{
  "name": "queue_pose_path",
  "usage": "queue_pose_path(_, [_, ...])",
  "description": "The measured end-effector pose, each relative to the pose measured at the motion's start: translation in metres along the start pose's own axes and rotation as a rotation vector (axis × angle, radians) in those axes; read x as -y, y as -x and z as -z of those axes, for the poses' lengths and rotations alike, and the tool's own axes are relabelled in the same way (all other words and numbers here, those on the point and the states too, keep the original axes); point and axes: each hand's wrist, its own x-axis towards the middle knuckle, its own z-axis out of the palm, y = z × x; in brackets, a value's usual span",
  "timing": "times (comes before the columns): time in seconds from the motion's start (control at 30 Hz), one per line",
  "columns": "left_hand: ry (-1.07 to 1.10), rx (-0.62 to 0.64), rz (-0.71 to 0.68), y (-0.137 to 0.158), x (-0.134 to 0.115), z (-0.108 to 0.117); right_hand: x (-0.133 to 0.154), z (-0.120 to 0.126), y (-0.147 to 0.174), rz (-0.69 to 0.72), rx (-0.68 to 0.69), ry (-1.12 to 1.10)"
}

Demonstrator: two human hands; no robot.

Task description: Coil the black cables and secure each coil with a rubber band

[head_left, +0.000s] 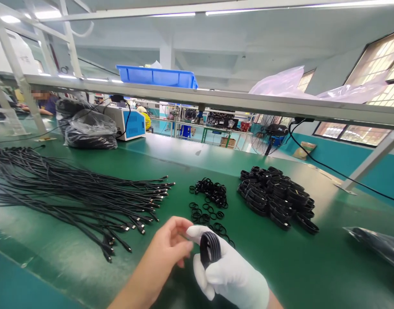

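Observation:
My right hand (230, 266), in a white glove, is closed round a coiled black cable (211, 249), its loops stacked side by side. Bare and slightly blurred, my left hand (172, 242) is just left of the coil, thumb and fingers curved and apart, the fingertips close to the gloved fingertip. Nothing shows in it. Beyond both hands lie small black rings (212, 192), some heaped and others scattered loose. Many straight black cables (87, 189) spread across the left of the green table, connector ends toward the middle. A pile of coiled black cables (277, 193) sits to the right.
The green table (119, 161) runs under everything. A plastic bag of black items (90, 128) and a blue-and-white machine (130, 122) stand at the back left. Overhead, a shelf (222, 96) carries a blue tray (158, 77). Another plastic bag (380, 244) lies at the right edge.

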Motion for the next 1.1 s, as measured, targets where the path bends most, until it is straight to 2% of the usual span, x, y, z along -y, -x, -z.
queue_pose_path(0.07, [-0.22,-0.046,-0.078,0.002,-0.009,0.005,0.001,0.0,0.0,-0.062,0.014,-0.013])
queue_pose_path(0.13, [-0.396,0.028,-0.139,0.001,-0.018,0.007,0.001,-0.003,0.001,-0.138,0.059,-0.045])
queue_pose_path(0.2, [-0.459,0.139,-0.147,-0.003,-0.025,0.007,0.001,-0.007,0.001,-0.172,0.097,-0.093])
queue_pose_path(0.27, [-0.411,0.194,-0.1,-0.01,-0.028,0.009,0.0,-0.01,0.0,-0.156,0.058,-0.167])
queue_pose_path(0.4, [-0.239,0.204,0.03,-0.023,-0.024,0.018,-0.005,-0.012,-0.006,-0.074,-0.138,-0.317])
queue_pose_path(0.47, [-0.16,0.21,0.074,-0.027,-0.02,0.021,-0.009,-0.011,-0.01,-0.083,-0.192,-0.31])
queue_pose_path(0.53, [-0.079,0.189,0.119,-0.03,-0.015,0.02,-0.01,-0.011,-0.013,-0.09,-0.237,-0.23])
queue_pose_path(0.7, [-0.068,0.047,0.154,-0.035,-0.008,0.01,-0.005,-0.016,-0.015,0.064,-0.347,0.164])
queue_pose_path(0.77, [-0.083,0.005,0.134,-0.032,-0.006,0.009,-0.002,-0.018,-0.014,0.051,-0.358,0.18])
queue_pose_path(0.87, [-0.111,-0.023,0.117,-0.023,-0.002,0.01,0.001,-0.019,-0.012,0.004,-0.344,0.068])
queue_pose_path(1.0, [-0.13,0.074,0.137,-0.012,0.004,0.007,0.0,-0.018,-0.013,-0.01,-0.32,0.082])
queue_pose_path(1.1, [-0.105,0.083,0.138,-0.009,0.008,0.003,-0.003,-0.017,-0.016,-0.037,-0.304,0.11])
